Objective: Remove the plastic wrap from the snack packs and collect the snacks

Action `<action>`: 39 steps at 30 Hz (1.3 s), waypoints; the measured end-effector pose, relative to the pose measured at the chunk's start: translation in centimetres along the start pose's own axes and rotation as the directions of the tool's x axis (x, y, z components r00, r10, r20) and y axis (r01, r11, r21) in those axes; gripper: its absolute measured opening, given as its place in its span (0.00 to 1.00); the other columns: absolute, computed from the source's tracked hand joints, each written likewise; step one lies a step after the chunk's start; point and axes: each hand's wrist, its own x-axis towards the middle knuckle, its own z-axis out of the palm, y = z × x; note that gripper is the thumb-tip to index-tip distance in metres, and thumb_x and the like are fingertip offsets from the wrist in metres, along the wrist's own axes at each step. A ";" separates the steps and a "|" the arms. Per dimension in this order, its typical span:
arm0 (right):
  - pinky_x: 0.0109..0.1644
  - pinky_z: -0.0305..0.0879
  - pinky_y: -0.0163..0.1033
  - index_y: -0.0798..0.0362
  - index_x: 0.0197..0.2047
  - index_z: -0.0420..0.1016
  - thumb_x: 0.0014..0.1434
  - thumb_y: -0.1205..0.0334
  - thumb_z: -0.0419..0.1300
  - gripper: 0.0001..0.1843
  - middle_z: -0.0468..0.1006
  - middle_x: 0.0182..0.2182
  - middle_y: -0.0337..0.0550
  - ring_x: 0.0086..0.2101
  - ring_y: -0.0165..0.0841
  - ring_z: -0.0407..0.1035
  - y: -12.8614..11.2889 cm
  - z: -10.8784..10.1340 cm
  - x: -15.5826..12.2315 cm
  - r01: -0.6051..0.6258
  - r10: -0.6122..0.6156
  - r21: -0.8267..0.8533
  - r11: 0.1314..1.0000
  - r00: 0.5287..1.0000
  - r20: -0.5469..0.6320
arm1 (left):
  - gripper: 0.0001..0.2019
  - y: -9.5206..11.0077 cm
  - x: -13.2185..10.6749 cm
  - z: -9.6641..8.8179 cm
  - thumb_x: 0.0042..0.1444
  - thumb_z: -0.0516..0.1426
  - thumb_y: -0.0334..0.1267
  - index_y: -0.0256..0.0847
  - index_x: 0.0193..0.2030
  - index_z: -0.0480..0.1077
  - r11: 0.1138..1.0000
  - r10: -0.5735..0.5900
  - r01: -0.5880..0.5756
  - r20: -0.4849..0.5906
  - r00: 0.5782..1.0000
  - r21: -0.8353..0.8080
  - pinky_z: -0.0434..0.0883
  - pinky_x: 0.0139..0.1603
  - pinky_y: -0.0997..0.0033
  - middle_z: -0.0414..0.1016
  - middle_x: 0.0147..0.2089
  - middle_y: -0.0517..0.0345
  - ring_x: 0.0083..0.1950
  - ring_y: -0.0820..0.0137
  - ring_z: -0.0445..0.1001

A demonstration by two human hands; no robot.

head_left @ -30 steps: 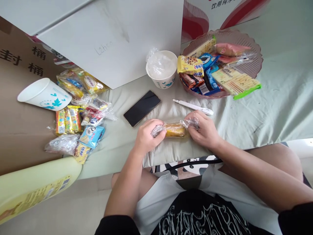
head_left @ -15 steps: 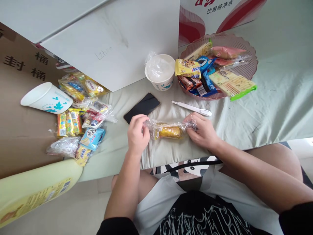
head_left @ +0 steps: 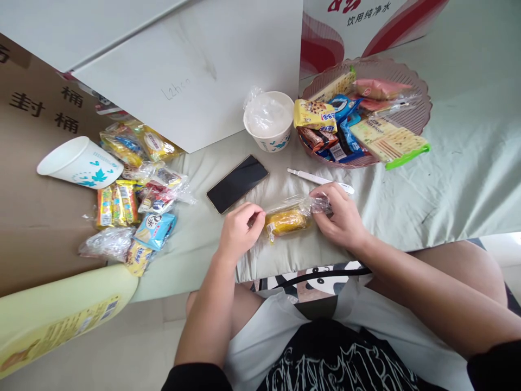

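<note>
A yellow cake in a clear plastic wrapper (head_left: 287, 220) lies low over the pale green cloth (head_left: 407, 212), held at both ends. My right hand (head_left: 340, 217) pinches the wrapper's right end. My left hand (head_left: 238, 231) is closed on the wrapper's left end, where the plastic is pulled apart. A black phone (head_left: 237, 183) lies just beyond my left hand. Just past my right hand's fingers rests a white pen-shaped tool (head_left: 321, 180).
A pink scalloped tray (head_left: 415, 87) of packaged snacks sits at the back right. A white paper bowl (head_left: 268, 122) holds crumpled plastic. At left lie a tipped paper cup (head_left: 79, 163) and a heap of snack packets (head_left: 138, 184) on brown cardboard (head_left: 32, 228). A white board (head_left: 191, 65) leans behind.
My left hand pulled away to the left and up, stretching the wrapper's end, then came back to the cake's left end. The wrapper now gapes there. My right hand kept its grip.
</note>
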 end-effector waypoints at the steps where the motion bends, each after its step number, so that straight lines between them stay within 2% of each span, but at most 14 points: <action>1: 0.44 0.67 0.48 0.48 0.45 0.68 0.52 0.74 0.55 0.19 0.75 0.40 0.45 0.41 0.41 0.71 0.0 0.0 0.0 0.003 -0.003 0.000 1.000 1.000 -0.008 | 0.10 0.0 0.0 0.0 0.63 0.55 0.36 0.42 0.29 0.69 0.999 -0.029 0.029 -0.017 0.999 -0.032 0.65 0.28 0.73 0.71 0.26 0.61 0.26 0.73 0.68; 5: 0.41 0.65 0.46 0.48 0.45 0.68 0.51 0.75 0.55 0.19 0.73 0.37 0.43 0.37 0.39 0.68 0.0 0.1 -0.1 0.003 -0.003 0.005 1.000 0.999 -0.032 | 0.10 -0.2 -0.1 0.0 0.63 0.56 0.38 0.41 0.29 0.69 0.958 -0.183 0.162 -0.069 0.981 -0.238 0.64 0.27 0.74 0.69 0.24 0.62 0.24 0.74 0.66; 11: 0.39 0.63 0.44 0.48 0.44 0.68 0.52 0.75 0.54 0.17 0.71 0.35 0.41 0.35 0.37 0.67 0.0 0.2 -0.2 -0.004 0.004 -0.006 1.000 0.999 -0.038 | 0.13 -0.5 -0.3 0.0 0.61 0.59 0.46 0.40 0.30 0.72 0.799 -0.366 0.291 -0.043 0.929 -0.526 0.65 0.27 0.75 0.74 0.27 0.60 0.26 0.74 0.69; 16: 0.38 0.62 0.43 0.49 0.44 0.69 0.52 0.74 0.54 0.17 0.71 0.33 0.41 0.33 0.36 0.66 0.0 0.1 -0.2 -0.019 0.019 -0.024 1.000 1.000 -0.022 | 0.14 0.0 0.1 -0.3 0.56 0.64 0.48 0.40 0.29 0.71 0.587 -0.451 0.258 -0.045 0.891 -0.767 0.64 0.25 0.74 0.71 0.25 0.61 0.23 0.75 0.67; 20: 0.32 0.60 0.39 0.50 0.41 0.70 0.53 0.72 0.54 0.13 0.69 0.27 0.38 0.27 0.33 0.64 0.0 0.0 -0.2 -0.005 0.005 -0.002 1.000 0.999 0.049 | 0.18 0.7 0.6 -1.0 0.49 0.69 0.47 0.39 0.25 0.67 0.319 -0.472 0.234 0.060 0.879 -0.918 0.62 0.24 0.76 0.67 0.23 0.63 0.22 0.76 0.66; 22: 0.30 0.58 0.37 0.50 0.39 0.70 0.55 0.70 0.55 0.09 0.69 0.25 0.37 0.26 0.31 0.64 -0.1 0.0 -0.2 0.006 -0.007 0.018 1.000 0.996 0.093 | 0.18 1.1 0.7 -1.2 0.47 0.69 0.45 0.39 0.25 0.65 0.192 -0.443 0.228 0.123 0.888 -0.955 0.61 0.24 0.77 0.65 0.23 0.64 0.22 0.77 0.65; 26: 0.30 0.60 0.36 0.50 0.39 0.69 0.59 0.68 0.55 0.05 0.73 0.25 0.37 0.25 0.30 0.67 -0.1 0.0 -0.3 -0.006 0.002 0.027 1.000 0.988 0.155 | 0.18 1.6 0.7 -1.4 0.50 0.67 0.42 0.39 0.24 0.61 0.032 -0.413 0.209 0.177 0.893 -0.977 0.62 0.26 0.76 0.61 0.23 0.65 0.23 0.77 0.63; 28: 0.32 0.62 0.37 0.50 0.41 0.69 0.62 0.65 0.54 0.05 0.75 0.24 0.36 0.25 0.31 0.69 -0.1 0.0 -0.4 -0.003 0.001 0.010 1.000 0.981 0.192 | 0.18 1.7 0.8 -1.5 0.54 0.64 0.40 0.40 0.25 0.57 -0.052 -0.454 0.170 0.175 0.874 -0.984 0.63 0.27 0.75 0.58 0.23 0.65 0.22 0.77 0.61; 30: 0.35 0.64 0.39 0.50 0.44 0.69 0.64 0.62 0.53 0.06 0.78 0.25 0.36 0.26 0.31 0.71 -0.1 0.0 -0.5 0.012 -0.014 0.007 1.000 0.973 0.231 | 0.17 1.7 1.0 -1.5 0.59 0.59 0.40 0.41 0.25 0.55 -0.128 -0.530 0.105 0.157 0.833 -0.986 0.63 0.27 0.75 0.56 0.24 0.66 0.22 0.78 0.57; 33: 0.40 0.66 0.41 0.51 0.51 0.67 0.66 0.60 0.53 0.11 0.84 0.35 0.39 0.26 0.29 0.74 -0.1 0.0 -0.5 0.050 -0.062 0.047 0.998 0.957 0.284 | 0.15 1.6 1.5 -1.4 0.65 0.51 0.38 0.41 0.27 0.55 -0.197 -0.620 0.007 0.130 0.774 -0.980 0.63 0.27 0.75 0.55 0.23 0.66 0.21 0.78 0.54; 35: 0.42 0.66 0.42 0.51 0.56 0.64 0.66 0.60 0.53 0.16 0.84 0.41 0.40 0.26 0.29 0.74 -0.1 0.0 -0.5 0.102 -0.114 0.057 0.993 0.940 0.323 | 0.15 1.6 1.7 -1.0 0.67 0.49 0.37 0.41 0.27 0.55 -0.211 -0.636 -0.028 0.116 0.763 -0.977 0.64 0.29 0.75 0.56 0.23 0.65 0.22 0.77 0.55; 37: 0.41 0.64 0.44 0.52 0.60 0.64 0.67 0.58 0.53 0.19 0.84 0.40 0.40 0.26 0.29 0.74 -0.1 0.0 -0.5 0.172 -0.169 0.025 0.985 0.916 0.364 | 0.16 1.9 1.8 -0.1 0.68 0.47 0.37 0.41 0.27 0.55 -0.225 -0.633 -0.019 0.132 0.763 -0.974 0.64 0.29 0.75 0.55 0.23 0.65 0.22 0.77 0.55; 39: 0.38 0.61 0.44 0.53 0.62 0.65 0.68 0.54 0.52 0.22 0.83 0.35 0.40 0.26 0.32 0.73 -0.1 0.0 -0.4 0.236 -0.207 -0.026 0.971 0.895 0.396 | 0.16 2.5 1.9 1.1 0.68 0.47 0.37 0.41 0.26 0.55 -0.268 -0.609 0.046 0.206 0.766 -0.962 0.63 0.27 0.75 0.55 0.23 0.64 0.22 0.76 0.55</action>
